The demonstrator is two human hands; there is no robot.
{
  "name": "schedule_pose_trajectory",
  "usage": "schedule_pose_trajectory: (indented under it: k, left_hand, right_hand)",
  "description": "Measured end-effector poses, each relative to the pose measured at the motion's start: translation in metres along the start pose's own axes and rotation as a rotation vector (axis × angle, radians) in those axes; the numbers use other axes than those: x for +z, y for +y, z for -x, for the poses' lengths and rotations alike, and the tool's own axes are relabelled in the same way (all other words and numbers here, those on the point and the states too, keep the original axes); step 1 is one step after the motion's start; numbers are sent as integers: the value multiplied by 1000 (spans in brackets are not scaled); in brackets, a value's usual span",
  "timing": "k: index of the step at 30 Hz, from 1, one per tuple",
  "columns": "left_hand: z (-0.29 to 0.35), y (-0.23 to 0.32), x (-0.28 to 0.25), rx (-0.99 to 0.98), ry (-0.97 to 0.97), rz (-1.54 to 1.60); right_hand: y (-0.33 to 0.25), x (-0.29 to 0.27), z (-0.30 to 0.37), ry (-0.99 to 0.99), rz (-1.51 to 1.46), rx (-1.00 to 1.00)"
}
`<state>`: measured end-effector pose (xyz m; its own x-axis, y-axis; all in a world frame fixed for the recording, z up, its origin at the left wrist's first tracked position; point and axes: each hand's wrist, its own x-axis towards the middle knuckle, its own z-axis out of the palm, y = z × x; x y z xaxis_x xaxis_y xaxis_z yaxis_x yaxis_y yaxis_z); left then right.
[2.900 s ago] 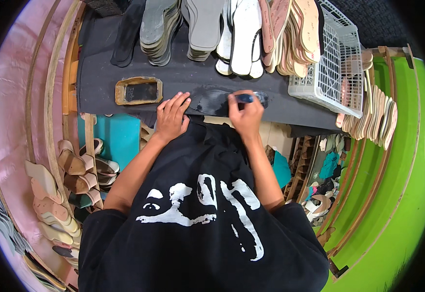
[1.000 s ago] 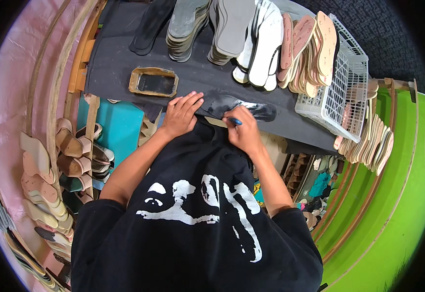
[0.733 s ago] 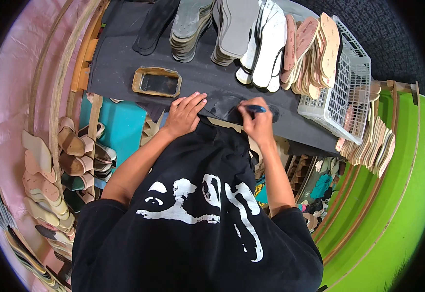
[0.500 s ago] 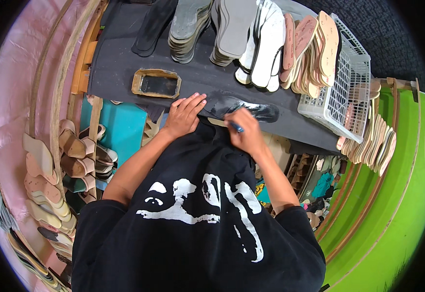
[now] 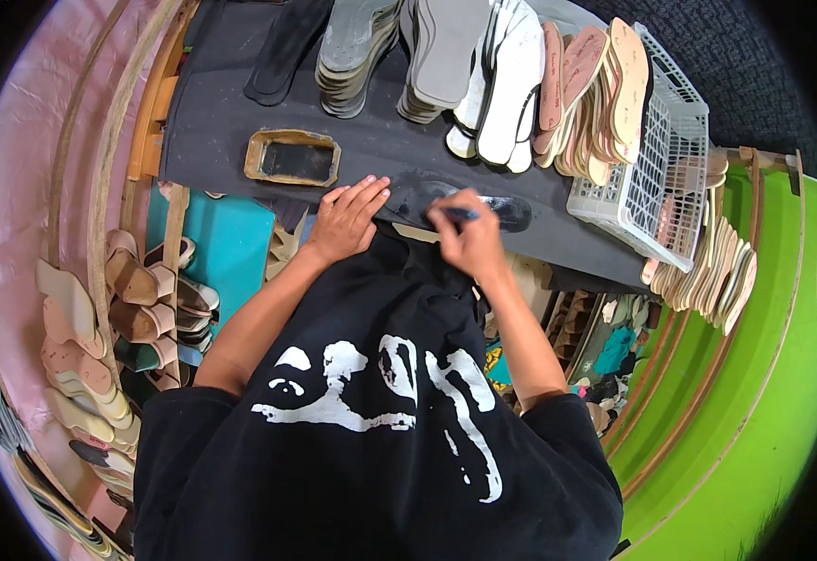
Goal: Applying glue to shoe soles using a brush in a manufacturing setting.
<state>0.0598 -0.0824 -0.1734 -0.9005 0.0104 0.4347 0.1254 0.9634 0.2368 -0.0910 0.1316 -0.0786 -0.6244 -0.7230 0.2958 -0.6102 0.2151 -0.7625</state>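
A black insole [image 5: 502, 211] lies crosswise on the dark table near its front edge, with a shiny wet-looking film on part of it. My right hand [image 5: 469, 238] is closed around a short blue-handled tool [image 5: 458, 214] over the middle of this insole. The tool's working end is hidden by my fingers. Flat on the table edge at the insole's left end rests my left hand [image 5: 350, 220], its fingers stretched out and holding nothing. Beyond it sits an open octagonal tray [image 5: 251, 159] with stained, crusted walls and a dark inside.
Stacks of grey insoles [image 5: 446, 56], white insoles [image 5: 506, 93] and pinkish-beige insoles [image 5: 625, 84] line the table's back. A white plastic crate [image 5: 628, 201] stands at the right. Shoes [image 5: 137, 280] fill a rack at the left, beside a teal panel [image 5: 216, 243].
My right hand has moved slightly left along the insole with the blue-handled tool. My left hand keeps its place on the table edge. The whole view has shifted a little.
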Motion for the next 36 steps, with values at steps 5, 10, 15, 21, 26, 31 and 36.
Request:
schedule_pose_trajectory:
  k: [5, 10, 15, 21, 26, 31, 36]
  left_hand:
    - [2, 1, -2, -9, 12, -3]
    - [5, 4, -3, -34, -26, 40]
    - [3, 5, -1, -31, 8, -6]
    - [2, 1, 0, -21, -5, -2]
    - [4, 0, -1, -13, 4, -29]
    - [3, 1, -4, 21, -24, -22]
    - [3, 2, -2, 15, -7, -30]
  right_hand:
    - [11, 2, -15, 195, 115, 9]
    - [-10, 7, -1, -113, -14, -118]
    - [19, -2, -21, 165, 70, 158]
    - [-5, 9, -13, -144, 29, -164]
    - [3, 8, -30, 152, -1, 139]
    - [-5, 18, -18, -32, -4, -145]
    - [3, 12, -32, 159, 32, 66]
